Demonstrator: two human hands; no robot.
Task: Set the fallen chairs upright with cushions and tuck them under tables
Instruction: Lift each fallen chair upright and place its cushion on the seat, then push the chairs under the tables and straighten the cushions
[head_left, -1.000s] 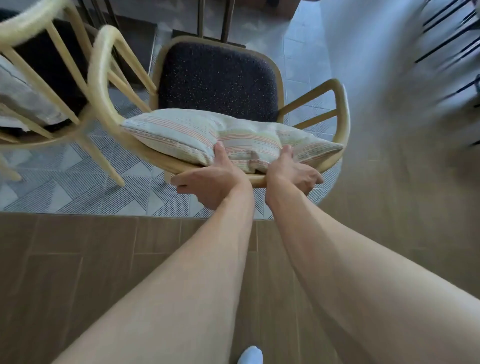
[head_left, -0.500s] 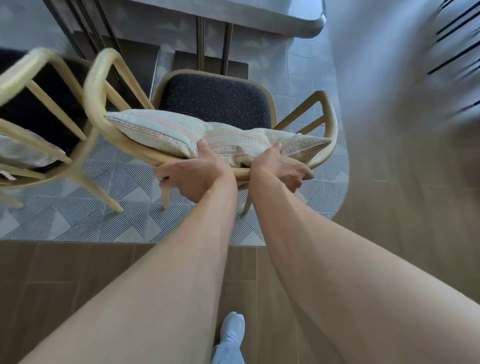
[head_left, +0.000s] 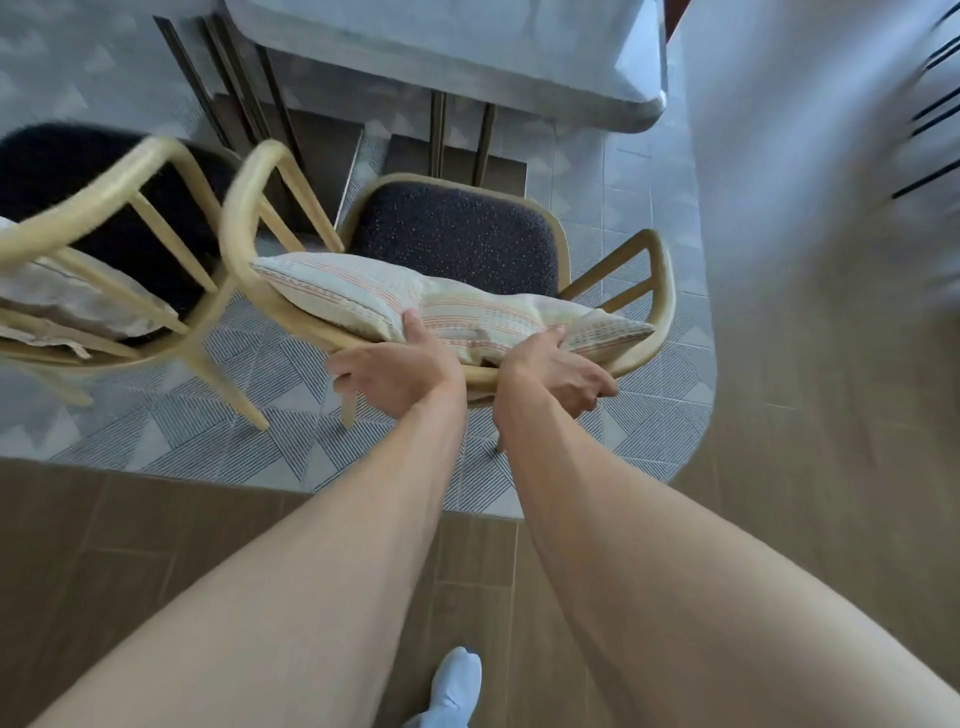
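A light wooden chair (head_left: 658, 291) with a dark speckled seat (head_left: 457, 234) stands upright on the rug, facing the grey table (head_left: 467, 57). A striped cream cushion (head_left: 415, 304) leans against its curved backrest. My left hand (head_left: 395, 371) grips the backrest rail from behind, thumb pressed on the cushion. My right hand (head_left: 558, 371) grips the same rail just to the right, thumb also on the cushion. The seat's front edge lies just short of the table edge.
A second matching chair (head_left: 130, 260) with a pale cushion (head_left: 72, 306) stands close on the left, its backrest nearly touching the first. Table legs (head_left: 460, 140) stand ahead. A patterned grey rug (head_left: 270, 415) covers the floor under both; wooden floor and my socked foot (head_left: 454, 686) are nearer.
The chair has slid forward toward the table with both hands on its backrest. More of the table top has come into view, and my foot has stepped forward.
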